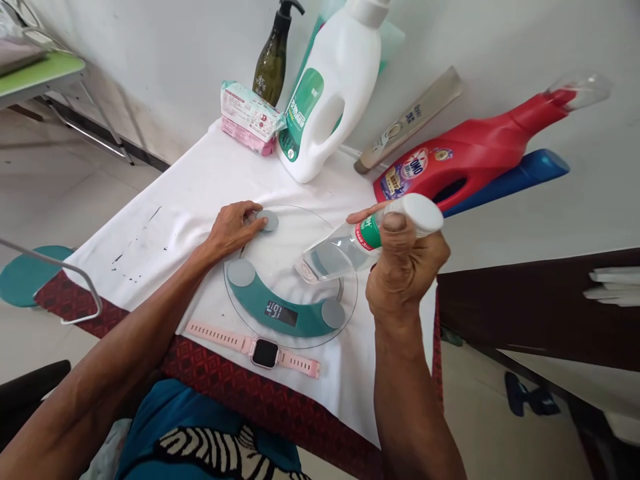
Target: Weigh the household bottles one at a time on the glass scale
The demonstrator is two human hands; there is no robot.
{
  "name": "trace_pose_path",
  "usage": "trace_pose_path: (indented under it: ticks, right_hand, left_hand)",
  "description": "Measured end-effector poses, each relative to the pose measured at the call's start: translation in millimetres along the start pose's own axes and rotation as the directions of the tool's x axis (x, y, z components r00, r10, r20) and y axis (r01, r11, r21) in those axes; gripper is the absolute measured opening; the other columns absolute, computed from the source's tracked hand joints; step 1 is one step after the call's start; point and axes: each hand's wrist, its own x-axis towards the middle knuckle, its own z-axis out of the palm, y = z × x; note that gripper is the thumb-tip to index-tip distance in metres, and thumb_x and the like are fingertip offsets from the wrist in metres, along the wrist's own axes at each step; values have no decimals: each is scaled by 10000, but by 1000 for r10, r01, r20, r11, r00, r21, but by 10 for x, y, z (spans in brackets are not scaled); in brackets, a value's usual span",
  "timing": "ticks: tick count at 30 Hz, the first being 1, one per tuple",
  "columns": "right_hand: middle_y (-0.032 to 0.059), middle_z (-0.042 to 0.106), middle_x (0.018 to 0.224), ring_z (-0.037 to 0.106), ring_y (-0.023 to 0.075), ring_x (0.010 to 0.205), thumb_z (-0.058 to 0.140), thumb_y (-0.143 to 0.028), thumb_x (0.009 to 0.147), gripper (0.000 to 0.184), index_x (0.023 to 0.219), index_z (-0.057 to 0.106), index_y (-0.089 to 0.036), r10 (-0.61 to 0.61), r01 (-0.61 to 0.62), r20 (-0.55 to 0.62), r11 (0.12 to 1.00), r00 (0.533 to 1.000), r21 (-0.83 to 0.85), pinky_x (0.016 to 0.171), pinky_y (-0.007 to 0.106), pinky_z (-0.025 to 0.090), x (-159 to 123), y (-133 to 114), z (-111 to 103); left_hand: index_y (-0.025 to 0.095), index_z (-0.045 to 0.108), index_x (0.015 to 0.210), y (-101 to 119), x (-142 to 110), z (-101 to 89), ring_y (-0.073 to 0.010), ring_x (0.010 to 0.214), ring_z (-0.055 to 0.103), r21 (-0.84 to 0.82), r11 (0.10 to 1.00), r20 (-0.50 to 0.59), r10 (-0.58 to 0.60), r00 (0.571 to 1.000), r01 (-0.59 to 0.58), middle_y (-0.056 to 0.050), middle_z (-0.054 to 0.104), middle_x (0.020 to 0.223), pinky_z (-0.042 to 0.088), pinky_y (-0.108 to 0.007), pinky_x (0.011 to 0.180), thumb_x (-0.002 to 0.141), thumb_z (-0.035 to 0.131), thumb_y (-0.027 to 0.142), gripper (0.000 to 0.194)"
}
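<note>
While the right hand (405, 267) clasps a clear green-labelled bottle (350, 247), the left hand's loosely curled fingers (250, 223) touch the round glass scale (280, 319) beside the red "OMO" bottle (465, 157).

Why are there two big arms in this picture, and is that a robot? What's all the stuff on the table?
No robot here! Those are a person's own bare arms. A camera on their head looks forward and down, so you see what they see. There is just one picture.

The left hand touches the far side of a round glass scale. The right hand holds a clear bottle with a white cap, tilted over the scale. I can't tell if it touches the glass.

On the white cloth, a pink watch lies nearer the person. Towards the wall are soft packets, a dark pump bottle, a big white jug and a red bottle.
</note>
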Motion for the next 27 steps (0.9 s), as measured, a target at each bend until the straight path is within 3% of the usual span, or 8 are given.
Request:
trace_pose_path:
  ticks: [3, 6, 9, 11, 14, 16, 18, 27]
  right_hand:
    - [25, 636, 784, 650, 219, 797, 528, -602, 1008, 419, 797, 674, -270, -5, 6, 21, 999, 1000, -48, 793, 411, 541, -38, -12, 11]
    - [36, 673, 953, 672, 248, 954, 466, -622, 1022, 365, 977, 665, -320, -14, 16, 32, 998, 999, -66, 898, 449, 543, -77, 50, -42]
    - [59, 648, 1205, 645, 274, 1180, 391, -736, 982, 484, 1182, 605, -351, -7, 6, -83, 1000, 997, -16, 984, 473, 534, -206, 214, -174]
    - [79, 632, 1227, 639, 269, 1208, 290, -768, 975, 581, 1187, 589, -316, 93, -87, -208, 995, 974, 39, 958, 459, 541, -368, 377, -278]
    - [66, 654, 978, 680, 234, 956, 322, -756, 965, 587, 1037, 600, -245, 310, -315, -355, 948, 882, 44, 801, 392, 540, -674, 656, -381]
    - [26, 608, 792, 615, 188, 722, 379, -769, 941, 591, 925, 594, -219, 428, -452, -396, 891, 812, 36, 647, 328, 478, -842, 817, -395]
    - [-5, 558, 693, 511, 145, 590, 421, -776, 923, 593, 852, 585, -211, 504, -525, -384, 849, 774, 58, 556, 292, 392, -930, 928, -382]
    - [-32, 536, 700, 459, 120, 590, 519, -769, 889, 561, 845, 582, -214, 546, -565, -306, 824, 780, 32, 548, 269, 372, -888, 1033, -416]
  left_hand:
    - [125, 760, 1166, -13, 4, 8, -174, 750, 589, 14, 1000, -9, 14, 1000, -13, -48, 725, 870, 482, -347, 788, 851, 632, 423, 452]
    - [128, 762, 1168, -22, 7, 19, -183, 780, 601, 39, 999, -20, 21, 1000, -20, -48, 720, 872, 483, -351, 808, 853, 633, 415, 445]
    - [139, 760, 1172, -23, 6, 22, -189, 801, 607, 47, 999, -17, 12, 1000, -11, -47, 716, 875, 480, -347, 815, 858, 635, 405, 430]
    - [136, 758, 1177, -18, 2, 18, -189, 802, 607, 44, 999, -13, 7, 1000, -6, -49, 714, 875, 476, -347, 815, 866, 638, 391, 420]
    - [124, 756, 1188, -5, -4, 13, -190, 795, 605, 45, 999, -9, -3, 1000, 3, -56, 713, 879, 471, -351, 814, 879, 645, 371, 411]
    - [121, 757, 1189, 4, -6, 11, -191, 795, 606, 55, 998, -9, -8, 1000, 8, -60, 715, 886, 471, -354, 816, 886, 647, 361, 402]
    - [120, 757, 1188, 11, -7, 9, -190, 792, 605, 66, 998, -12, -10, 1000, 10, -63, 717, 891, 473, -355, 818, 889, 648, 352, 394]
    - [160, 760, 1192, -23, 6, 15, -206, 796, 623, 87, 996, -24, -8, 1000, 10, -57, 734, 906, 481, -360, 805, 880, 628, 415, 424]
